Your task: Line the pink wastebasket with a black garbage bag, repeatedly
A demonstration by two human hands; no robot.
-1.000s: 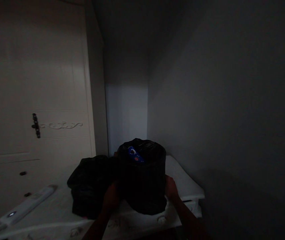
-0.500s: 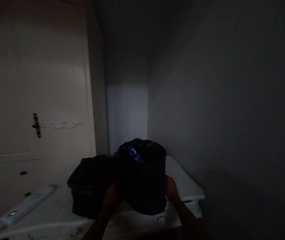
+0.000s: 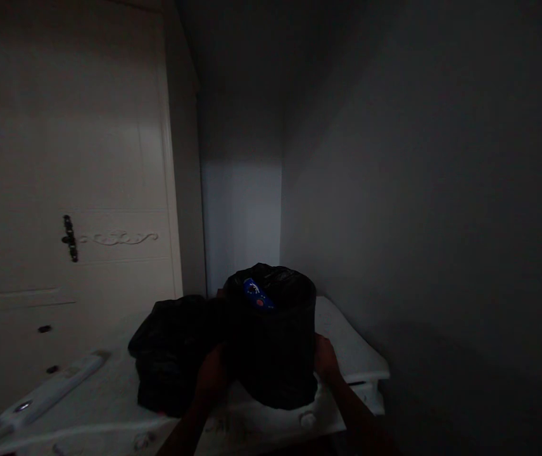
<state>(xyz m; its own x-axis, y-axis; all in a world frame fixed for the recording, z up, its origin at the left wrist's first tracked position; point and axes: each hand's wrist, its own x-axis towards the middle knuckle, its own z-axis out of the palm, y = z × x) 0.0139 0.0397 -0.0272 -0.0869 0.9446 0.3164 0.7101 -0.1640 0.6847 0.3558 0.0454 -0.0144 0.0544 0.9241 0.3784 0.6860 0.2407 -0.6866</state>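
Observation:
A round bin lined with a black bag stands upright at the front edge of a white dresser top. Inside its mouth lies a blue packet with white and red marks. My left hand is at the bin's left side, its fingertips lost in the dark. Against the right side my right hand is closed, its fingers curled onto the black bag. A second black bag, bulky and crumpled, sits just left of the bin, beside my left hand.
The white dresser has knobs along its front. A long white power strip lies at its left end. Behind stands a white wardrobe with a dark handle. A grey wall rises at the right.

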